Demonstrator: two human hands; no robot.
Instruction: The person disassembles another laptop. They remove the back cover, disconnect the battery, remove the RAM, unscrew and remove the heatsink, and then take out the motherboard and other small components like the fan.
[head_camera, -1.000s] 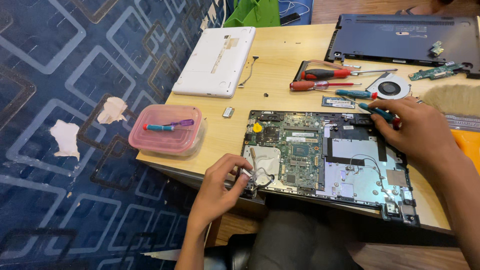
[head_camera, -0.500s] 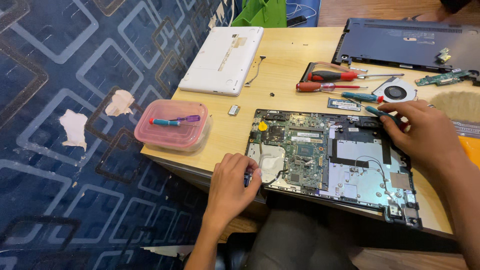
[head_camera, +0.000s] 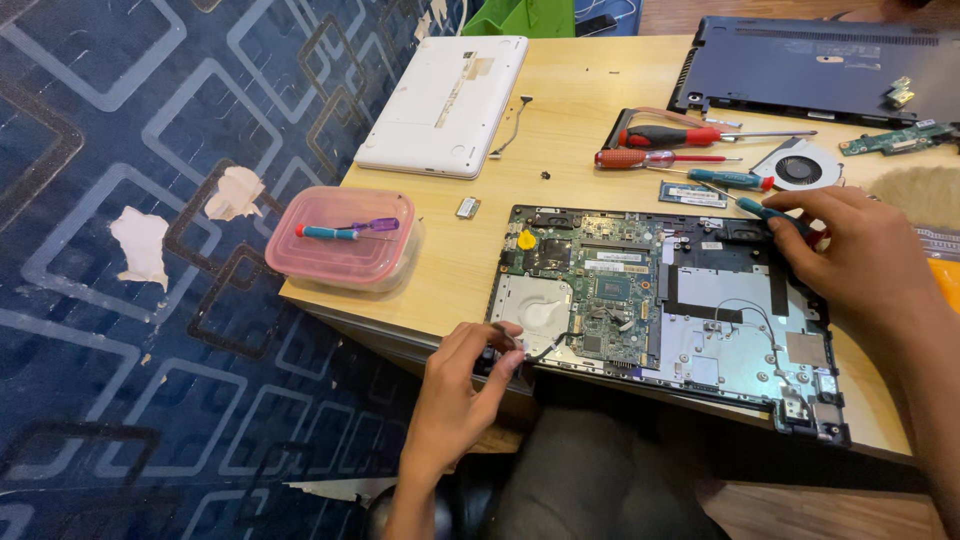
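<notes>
Head view: left hand (head_camera: 455, 400) pinching a thin cable (head_camera: 545, 347) at the near-left corner of the opened laptop (head_camera: 665, 310), which lies on the tabletop (head_camera: 570, 120). Right hand (head_camera: 865, 255) closed around a blue screwdriver (head_camera: 775, 212) at the far edge. Risks: tugging hard and tearing the cable; slipping and scratching the board (head_camera: 610, 295).

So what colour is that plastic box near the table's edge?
Pink and see-through; the box shows best in the head view, with two small tools lying on its lid.
</notes>
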